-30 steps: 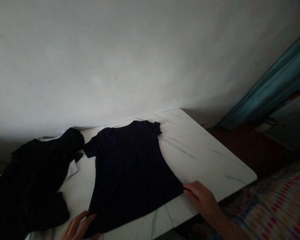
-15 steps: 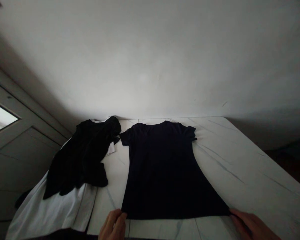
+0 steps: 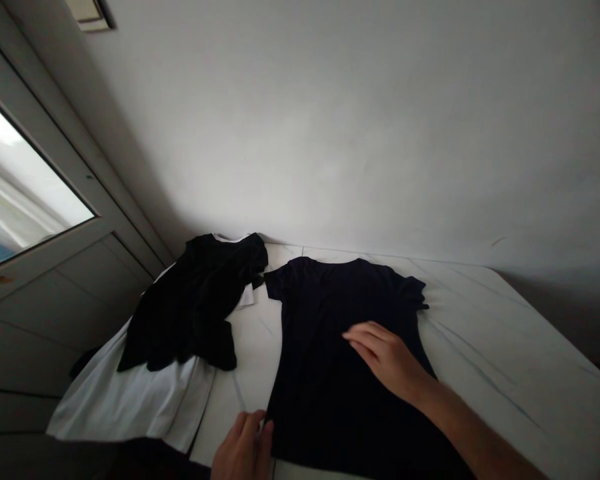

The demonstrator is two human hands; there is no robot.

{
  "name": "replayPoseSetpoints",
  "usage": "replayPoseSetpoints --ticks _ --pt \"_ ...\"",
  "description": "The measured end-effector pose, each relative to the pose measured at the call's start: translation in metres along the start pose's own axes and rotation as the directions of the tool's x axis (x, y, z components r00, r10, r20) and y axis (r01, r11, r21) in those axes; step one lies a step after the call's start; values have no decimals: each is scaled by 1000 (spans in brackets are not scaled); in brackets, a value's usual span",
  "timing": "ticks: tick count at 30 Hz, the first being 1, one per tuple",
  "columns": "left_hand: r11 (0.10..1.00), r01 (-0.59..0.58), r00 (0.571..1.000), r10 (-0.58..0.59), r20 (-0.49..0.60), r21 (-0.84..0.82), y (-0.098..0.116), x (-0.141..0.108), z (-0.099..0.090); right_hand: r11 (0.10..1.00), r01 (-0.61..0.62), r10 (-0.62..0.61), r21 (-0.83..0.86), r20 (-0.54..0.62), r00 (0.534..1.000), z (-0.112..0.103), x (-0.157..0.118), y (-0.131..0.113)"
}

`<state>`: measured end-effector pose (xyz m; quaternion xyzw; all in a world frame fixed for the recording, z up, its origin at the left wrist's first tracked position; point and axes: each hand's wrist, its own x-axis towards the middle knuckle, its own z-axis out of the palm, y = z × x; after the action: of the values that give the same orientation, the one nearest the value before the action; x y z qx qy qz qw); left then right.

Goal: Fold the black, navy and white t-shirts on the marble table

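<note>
Dark T-shirt [image 3: 325, 387] lies face up and spread on a white table [image 3: 495, 340], its left side edge pinched near the hem between the thumb and fingers of a person's left hand [image 3: 243, 443]. The right hand [image 3: 387, 360] is over the middle of the garment, its fingers drawn together and pointing left; whether the fingertips touch the cloth or have any of it between them cannot be told. A bare right forearm [image 3: 460, 423] crosses the lower right part of the shirt. The short sleeves spread to either side, and the neckline faces the wall [image 3: 355, 133]. The lower right of the hem runs out of view at the bottom.

Just beside the left sleeve, a rumpled black garment [image 3: 180, 313] rests on top of a white garment [image 3: 140, 400], whose pale cloth shows below it and in small patches above and to the right. Grey veins streak the tabletop, which reaches to the plain wall. At far left stands a panelled door [image 3: 90, 287] with a bright glass pane [image 3: 15, 180]; a framed item [image 3: 94, 17] shows partly at the upper left.
</note>
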<state>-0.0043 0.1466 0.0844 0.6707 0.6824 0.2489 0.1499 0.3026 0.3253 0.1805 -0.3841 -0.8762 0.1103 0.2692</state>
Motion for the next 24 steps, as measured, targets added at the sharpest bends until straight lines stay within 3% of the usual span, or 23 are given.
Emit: replayPoseSetpoints --ticks 2,3,5,8,10,16,21,24 --pt "990 138 989 -139 59 21 11 12 -6 979 202 -202 20 150 968 32 81 -8" --pt "979 198 975 -202 92 42 17 17 -9 954 299 -289 -7 229 929 49 114 -10" --pt "952 291 940 -303 159 95 30 25 -14 874 481 -411 -68 424 807 77 166 -11" --pt "923 347 897 -379 229 167 43 30 -19 745 658 -458 -106 637 621 101 208 -10" --pt "923 349 891 -381 248 165 44 29 -21 690 716 -467 -105 692 551 107 221 -9" --pt "904 402 880 -337 335 -147 36 17 -19 679 733 -536 -35 659 528 109 228 6" --pt "862 436 888 -365 279 -260 28 9 -10 667 745 -542 14 694 473 110 232 14" --pt "869 433 883 -355 307 -238 22 5 -6 646 761 -538 -66 668 515 110 236 10"
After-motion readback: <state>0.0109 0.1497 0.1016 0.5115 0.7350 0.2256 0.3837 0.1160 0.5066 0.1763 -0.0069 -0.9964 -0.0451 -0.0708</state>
